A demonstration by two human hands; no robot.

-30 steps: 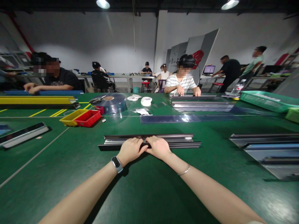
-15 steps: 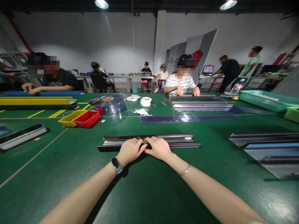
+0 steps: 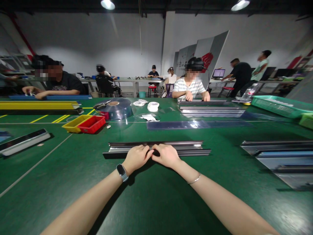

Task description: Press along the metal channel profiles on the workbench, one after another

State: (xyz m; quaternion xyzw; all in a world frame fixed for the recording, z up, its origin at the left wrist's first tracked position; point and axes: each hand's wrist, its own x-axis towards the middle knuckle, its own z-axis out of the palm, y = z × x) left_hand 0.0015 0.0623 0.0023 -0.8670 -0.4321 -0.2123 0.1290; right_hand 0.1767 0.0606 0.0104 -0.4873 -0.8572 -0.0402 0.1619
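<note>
A long black channel profile (image 3: 190, 152) with a shiny inner face lies crosswise on the green table in front of me. My left hand (image 3: 137, 157), a smartwatch on its wrist, is closed over the profile's near wall around the middle. Close by on the right, my right hand (image 3: 166, 154) grips the same wall, a thin bangle on that wrist. Both thumbs are on the near side, and the two hands almost meet. The fingertips reach inside the channel and are hidden, so I cannot tell whether they hold anything small.
More profiles (image 3: 281, 153) lie at right. Beyond my hands are a clear plastic strip (image 3: 171, 125), a roll of clear film (image 3: 122, 109), white tape rolls (image 3: 153, 106), yellow (image 3: 70, 125) and red (image 3: 91, 124) bins, and a green basket (image 3: 276, 109). Co-workers sit across the table.
Both my hands stay in nearly the same place on the profile. The whole view has shifted very slightly to one side.
</note>
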